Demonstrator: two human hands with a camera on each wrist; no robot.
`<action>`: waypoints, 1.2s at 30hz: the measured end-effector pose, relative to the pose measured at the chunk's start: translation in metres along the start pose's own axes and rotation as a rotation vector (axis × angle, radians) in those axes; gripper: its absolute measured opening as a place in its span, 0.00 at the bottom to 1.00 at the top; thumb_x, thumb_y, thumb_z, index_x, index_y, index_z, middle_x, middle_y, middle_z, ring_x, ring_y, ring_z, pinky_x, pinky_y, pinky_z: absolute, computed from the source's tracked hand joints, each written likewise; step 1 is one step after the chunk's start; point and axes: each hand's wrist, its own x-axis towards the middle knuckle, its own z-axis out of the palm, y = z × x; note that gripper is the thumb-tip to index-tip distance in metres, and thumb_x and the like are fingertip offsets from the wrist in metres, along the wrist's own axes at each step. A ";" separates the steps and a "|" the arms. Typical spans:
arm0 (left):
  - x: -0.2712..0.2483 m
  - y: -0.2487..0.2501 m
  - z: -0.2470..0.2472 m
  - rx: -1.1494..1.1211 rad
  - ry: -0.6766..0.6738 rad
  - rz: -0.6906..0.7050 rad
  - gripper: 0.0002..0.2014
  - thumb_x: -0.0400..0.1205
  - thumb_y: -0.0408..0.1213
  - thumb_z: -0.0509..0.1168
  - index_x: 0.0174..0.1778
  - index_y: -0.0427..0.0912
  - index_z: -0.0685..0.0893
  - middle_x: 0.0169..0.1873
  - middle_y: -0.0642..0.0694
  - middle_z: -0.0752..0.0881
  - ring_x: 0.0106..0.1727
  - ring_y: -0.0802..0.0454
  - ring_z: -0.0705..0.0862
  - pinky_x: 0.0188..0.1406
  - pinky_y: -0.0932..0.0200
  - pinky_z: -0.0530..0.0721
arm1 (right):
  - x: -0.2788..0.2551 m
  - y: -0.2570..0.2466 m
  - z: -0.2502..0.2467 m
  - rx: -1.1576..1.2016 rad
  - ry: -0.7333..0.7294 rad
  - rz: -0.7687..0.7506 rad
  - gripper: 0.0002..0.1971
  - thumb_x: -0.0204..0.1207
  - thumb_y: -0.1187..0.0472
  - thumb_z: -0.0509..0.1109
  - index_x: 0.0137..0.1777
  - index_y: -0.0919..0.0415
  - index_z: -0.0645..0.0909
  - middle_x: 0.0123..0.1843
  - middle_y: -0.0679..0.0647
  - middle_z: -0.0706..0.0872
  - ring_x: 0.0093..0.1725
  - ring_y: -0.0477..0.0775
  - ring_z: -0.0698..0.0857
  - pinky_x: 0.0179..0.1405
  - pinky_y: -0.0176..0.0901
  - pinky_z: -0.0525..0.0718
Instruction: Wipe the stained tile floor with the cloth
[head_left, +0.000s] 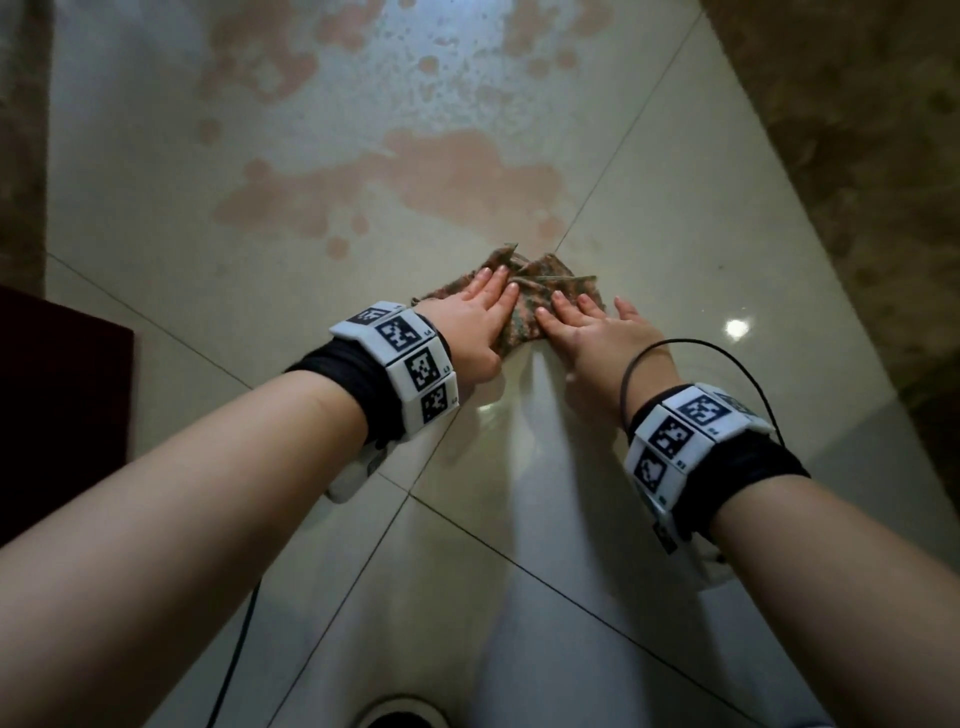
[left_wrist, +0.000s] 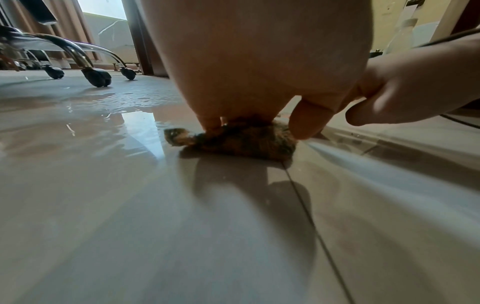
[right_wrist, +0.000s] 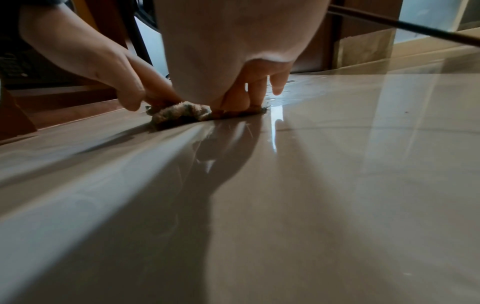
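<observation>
A crumpled brown-green cloth (head_left: 540, 283) lies on the pale tile floor (head_left: 675, 234), close to a grout line. My left hand (head_left: 480, 306) presses flat on the cloth's left part, fingers straight. My right hand (head_left: 587, 325) presses on its right part, fingers straight and spread. Beyond the cloth spreads a large pinkish wet stain (head_left: 426, 171), with more blotches (head_left: 270, 67) farther off. In the left wrist view the cloth (left_wrist: 246, 142) is bunched under the fingertips, with wet floor (left_wrist: 109, 107) behind it. In the right wrist view the cloth (right_wrist: 182, 114) sits beneath both hands.
A dark red mat or furniture edge (head_left: 57, 395) lies at the left. Patterned carpet (head_left: 857, 156) borders the tiles on the right. An office chair's castors (left_wrist: 96, 76) stand beyond the wet patch. A black cable (head_left: 234, 660) trails over the near floor.
</observation>
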 end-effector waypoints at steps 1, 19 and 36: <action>0.003 0.004 -0.001 0.005 0.007 0.010 0.42 0.81 0.39 0.58 0.84 0.41 0.36 0.83 0.42 0.33 0.85 0.50 0.36 0.84 0.54 0.46 | -0.001 0.004 0.000 -0.003 -0.007 0.010 0.37 0.80 0.57 0.58 0.85 0.48 0.44 0.87 0.49 0.45 0.86 0.51 0.50 0.84 0.54 0.47; 0.048 0.011 -0.025 -0.116 0.117 -0.029 0.40 0.82 0.41 0.56 0.84 0.39 0.38 0.84 0.41 0.36 0.86 0.49 0.37 0.86 0.53 0.43 | 0.036 0.029 -0.029 0.021 0.024 0.063 0.35 0.80 0.59 0.58 0.85 0.53 0.46 0.87 0.54 0.45 0.86 0.55 0.50 0.84 0.51 0.49; 0.076 -0.019 -0.049 -0.194 0.194 -0.152 0.41 0.81 0.42 0.56 0.84 0.41 0.38 0.84 0.42 0.36 0.86 0.49 0.38 0.86 0.50 0.44 | 0.094 0.037 -0.068 -0.123 0.041 -0.017 0.37 0.79 0.59 0.64 0.84 0.45 0.51 0.87 0.48 0.49 0.86 0.54 0.53 0.79 0.50 0.63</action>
